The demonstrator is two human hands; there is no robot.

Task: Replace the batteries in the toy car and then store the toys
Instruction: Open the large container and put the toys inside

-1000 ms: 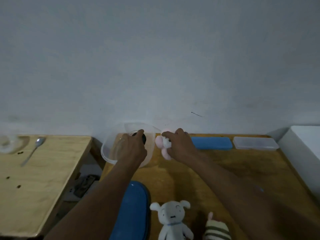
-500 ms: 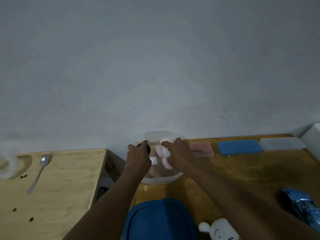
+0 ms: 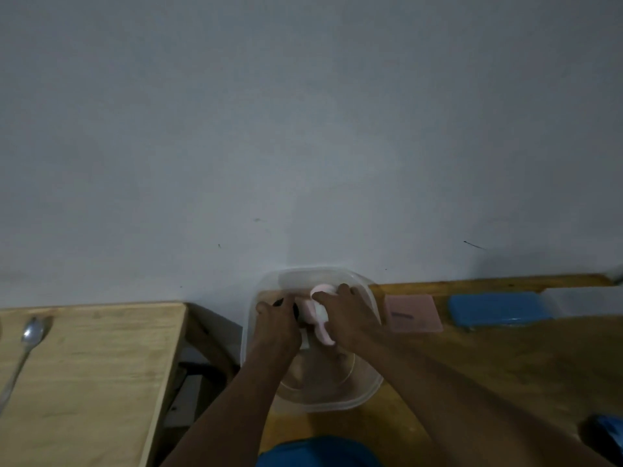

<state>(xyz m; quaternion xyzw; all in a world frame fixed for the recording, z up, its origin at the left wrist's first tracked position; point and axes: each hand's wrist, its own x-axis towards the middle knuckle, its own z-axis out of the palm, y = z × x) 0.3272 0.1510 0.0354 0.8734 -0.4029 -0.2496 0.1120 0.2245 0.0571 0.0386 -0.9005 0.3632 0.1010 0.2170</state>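
Note:
A clear plastic storage tub (image 3: 369,387) stands on the wooden table against the wall. Both hands reach over its far half. My right hand (image 3: 350,318) is closed around a pink and white plush toy (image 3: 318,315) held inside the tub. My left hand (image 3: 274,326) grips a small dark object (image 3: 279,302) beside the plush; most of it is hidden by the fingers. A blue toy car (image 3: 608,433) shows partly at the right edge.
A blue lid (image 3: 320,453) lies at the bottom edge. A pink flat box (image 3: 413,313), a blue case (image 3: 499,308) and a clear box (image 3: 586,298) line the wall. A second wooden table with a spoon (image 3: 28,335) stands left, across a gap.
The view has tilted and shifted, so the plush toys at the bottom have left the frame. Both hands have moved from the tub's rim to over its inside, carrying the pink plush and dark object.

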